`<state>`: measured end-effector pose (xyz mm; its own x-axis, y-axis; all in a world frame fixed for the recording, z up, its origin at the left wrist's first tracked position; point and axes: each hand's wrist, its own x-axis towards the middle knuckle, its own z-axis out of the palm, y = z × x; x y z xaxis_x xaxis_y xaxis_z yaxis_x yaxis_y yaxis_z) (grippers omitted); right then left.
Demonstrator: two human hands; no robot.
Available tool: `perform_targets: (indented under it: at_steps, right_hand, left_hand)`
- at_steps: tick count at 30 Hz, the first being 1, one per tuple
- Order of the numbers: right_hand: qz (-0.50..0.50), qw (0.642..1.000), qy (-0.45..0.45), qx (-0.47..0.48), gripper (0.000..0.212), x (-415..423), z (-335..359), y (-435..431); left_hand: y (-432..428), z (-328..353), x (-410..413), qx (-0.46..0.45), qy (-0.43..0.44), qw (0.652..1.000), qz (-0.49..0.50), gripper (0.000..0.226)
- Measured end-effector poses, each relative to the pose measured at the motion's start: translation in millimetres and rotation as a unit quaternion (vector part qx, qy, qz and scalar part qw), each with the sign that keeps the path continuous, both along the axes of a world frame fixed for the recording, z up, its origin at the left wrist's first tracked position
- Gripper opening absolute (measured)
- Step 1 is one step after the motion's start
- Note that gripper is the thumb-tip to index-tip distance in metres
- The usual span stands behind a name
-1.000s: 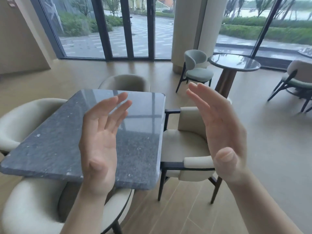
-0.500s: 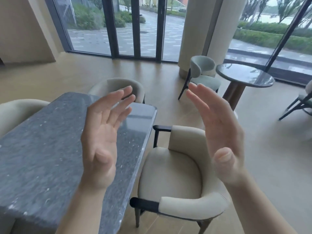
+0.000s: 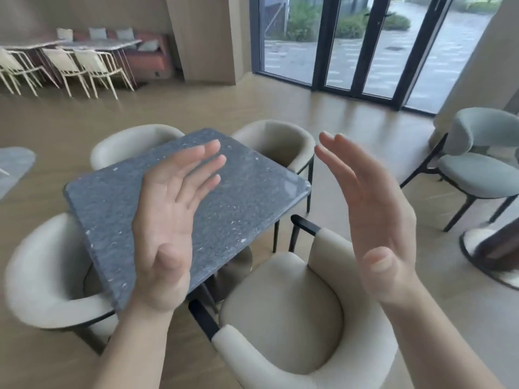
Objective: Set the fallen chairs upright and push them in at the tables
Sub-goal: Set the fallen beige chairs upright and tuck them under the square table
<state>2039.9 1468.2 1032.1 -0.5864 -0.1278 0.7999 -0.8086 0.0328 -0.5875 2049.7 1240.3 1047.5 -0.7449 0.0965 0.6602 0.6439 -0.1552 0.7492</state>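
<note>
Cream chair (image 3: 280,313) seat clear; grey table (image 3: 196,209) blocks leftward

Single head-worn wide-angle view, looking forward and down. Near field: grey stone surface (image 3: 224,197) at centre, cream chair (image 3: 283,313) close at 6 o'clock. Glass doors (image 3: 354,43) far at 1 o'clock.

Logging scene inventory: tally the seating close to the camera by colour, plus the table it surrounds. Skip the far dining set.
Cream armchairs: 4
Grey-green chairs: 1
Grey stone tables: 1
Total: 6
</note>
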Motion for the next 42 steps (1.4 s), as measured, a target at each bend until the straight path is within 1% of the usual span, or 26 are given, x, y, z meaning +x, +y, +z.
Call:
perform_targets:
  at_steps: [3, 6, 8, 10, 12, 14, 17, 19, 21, 24, 27, 32, 34, 35, 37, 38, 39, 40, 41, 42]
  right_hand:
    - [0.036, 0.999, -0.006, 0.015, 0.097, 9, 9, 20]
    - [0.047, 0.998, -0.001, 0.036, 0.099, 21, 11, 37]
    - [0.055, 0.998, 0.004, 0.044, 0.100, 28, 6, 49]
    - [0.085, 0.995, -0.004, 0.055, 0.100, 32, 5, 64]
    - [0.108, 0.992, -0.011, 0.058, 0.099, 36, 7, 81]
    - [0.134, 0.990, 0.001, 0.054, 0.100, 32, 6, 99]
    - [0.186, 0.981, 0.015, 0.047, 0.099, 22, -1, 128]
    - [0.233, 0.971, 0.013, 0.047, 0.100, 15, -11, 155]
    - [0.264, 0.963, 0.008, 0.048, 0.103, 9, -28, 190]
    - [0.281, 0.957, -0.022, 0.060, 0.110, 9, -50, 242]
    - [0.323, 0.942, -0.055, 0.077, 0.110, 18, -60, 271]
    - [0.353, 0.931, -0.067, 0.057, 0.107, 18, -71, 280]
    - [0.343, 0.934, -0.084, 0.059, 0.108, 12, -89, 278]
    - [0.334, 0.935, -0.100, 0.072, 0.108, 8, -107, 278]
    - [0.297, 0.935, -0.138, 0.137, 0.107, -1, -157, 281]
    - [0.272, 0.927, -0.164, 0.200, 0.109, -5, -186, 284]
    - [0.243, 0.905, -0.194, 0.291, 0.114, -9, -217, 286]
    - [0.210, 0.863, -0.207, 0.410, 0.123, -12, -248, 288]
    - [0.183, 0.802, -0.192, 0.536, 0.131, -14, -282, 291]
    - [0.171, 0.730, -0.168, 0.640, 0.136, -16, -314, 295]
  left_hand:
    - [19, 8, 21, 0.011, 0.018, 0.999, 0.027, 0.076]
    - [37, 1, 38, 0.034, 0.016, 0.999, 0.034, 0.074]
    - [50, -3, 48, 0.030, 0.019, 0.998, 0.053, 0.073]
    - [65, -5, 59, 0.026, 0.025, 0.997, 0.070, 0.073]
    - [85, -8, 71, 0.024, 0.005, 0.996, 0.085, 0.077]
    - [104, -12, 84, 0.013, 0.003, 0.993, 0.117, 0.079]
    - [137, -17, 103, 0.015, 0.003, 0.984, 0.178, 0.077]
    - [168, -30, 114, 0.017, 0.000, 0.973, 0.229, 0.076]
    - [211, -55, 122, 0.000, -0.001, 0.963, 0.268, 0.078]
    - [275, -88, 134, -0.007, -0.034, 0.957, 0.288, 0.080]
    - [315, -97, 153, 0.013, -0.059, 0.946, 0.320, 0.077]
    - [332, -108, 170, 0.005, -0.066, 0.928, 0.368, 0.076]
    - [328, -133, 165, -0.017, -0.094, 0.921, 0.377, 0.077]
    - [324, -153, 161, -0.044, -0.116, 0.914, 0.387, 0.078]
    - [317, -208, 152, -0.136, -0.169, 0.890, 0.401, 0.082]
    - [313, -238, 146, -0.205, -0.205, 0.870, 0.398, 0.087]
    - [311, -269, 142, -0.293, -0.249, 0.839, 0.386, 0.094]
    - [310, -301, 137, -0.389, -0.297, 0.795, 0.358, 0.103]
    - [310, -331, 134, -0.473, -0.349, 0.747, 0.312, 0.113]
    - [311, -357, 132, -0.535, -0.396, 0.700, 0.260, 0.121]
